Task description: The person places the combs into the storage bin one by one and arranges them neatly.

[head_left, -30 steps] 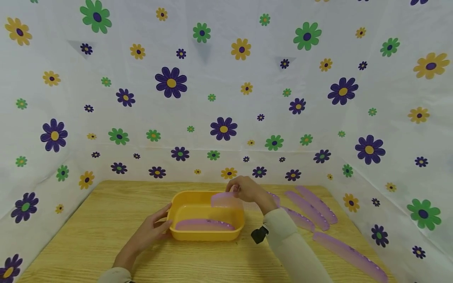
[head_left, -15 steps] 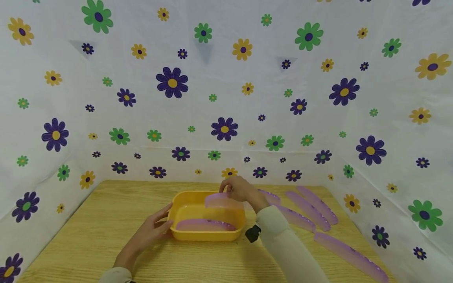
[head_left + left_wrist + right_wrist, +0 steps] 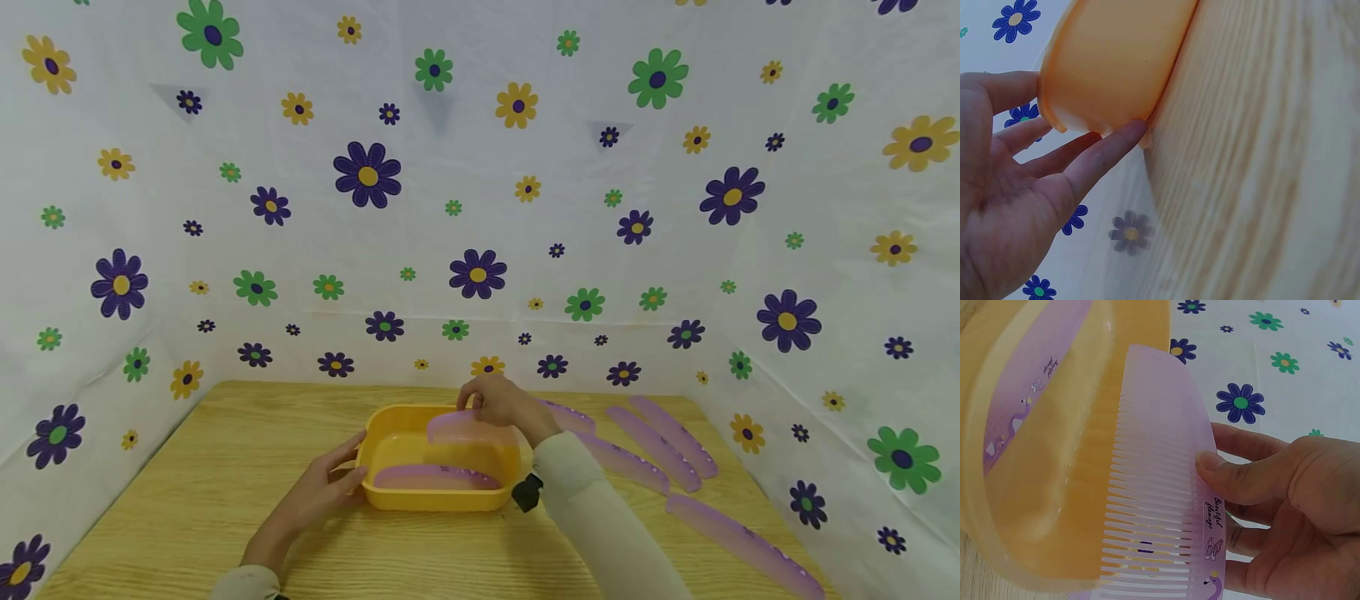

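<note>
My left hand (image 3: 326, 483) touches the left end of a yellow plastic basin (image 3: 435, 500); in the left wrist view its fairly straight fingers (image 3: 1107, 153) rest against the basin's end wall, from rim to base. My right hand (image 3: 498, 400) pinches a translucent lilac comb (image 3: 457, 427) by its spine, the thumb (image 3: 1213, 461) on the near face. That comb is over the basin's back right part, its teeth toward the inside in the right wrist view. A second purple comb (image 3: 435, 477) with a flamingo print lies along the basin's front inner side.
To the right on the wooden table (image 3: 285, 425) lie several more purple combs, one comb (image 3: 742, 542) near the front and another comb (image 3: 675, 433) at the back. A flowered white curtain (image 3: 420, 250) encloses the back and sides.
My right hand has moved left with the comb, bringing more of it over the basin. The left hand and the basin have stayed put.
</note>
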Demonstrator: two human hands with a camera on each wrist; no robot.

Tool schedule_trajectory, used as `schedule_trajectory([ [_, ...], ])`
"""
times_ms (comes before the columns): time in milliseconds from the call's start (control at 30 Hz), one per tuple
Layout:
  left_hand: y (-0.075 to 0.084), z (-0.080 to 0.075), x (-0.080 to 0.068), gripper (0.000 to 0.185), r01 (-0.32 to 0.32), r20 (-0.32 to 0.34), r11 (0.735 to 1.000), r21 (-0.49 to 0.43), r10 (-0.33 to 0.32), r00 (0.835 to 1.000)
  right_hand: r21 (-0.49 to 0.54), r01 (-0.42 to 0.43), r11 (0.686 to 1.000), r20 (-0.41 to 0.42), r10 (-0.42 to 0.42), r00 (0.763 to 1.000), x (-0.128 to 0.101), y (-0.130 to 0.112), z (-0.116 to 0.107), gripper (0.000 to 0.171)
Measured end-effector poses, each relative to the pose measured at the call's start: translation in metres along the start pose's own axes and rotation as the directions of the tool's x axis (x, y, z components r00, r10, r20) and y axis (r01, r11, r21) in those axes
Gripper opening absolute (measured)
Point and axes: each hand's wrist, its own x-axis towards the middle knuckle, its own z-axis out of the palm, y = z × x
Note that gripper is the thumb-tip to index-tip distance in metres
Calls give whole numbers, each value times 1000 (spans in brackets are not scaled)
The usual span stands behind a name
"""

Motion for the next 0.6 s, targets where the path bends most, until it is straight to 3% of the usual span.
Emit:
schedule_trajectory([
  [600,-3,-2,2,67,-3,11,1000,-23,3,1000,38,-59,998,68,57,996,16,-7,6,27],
])
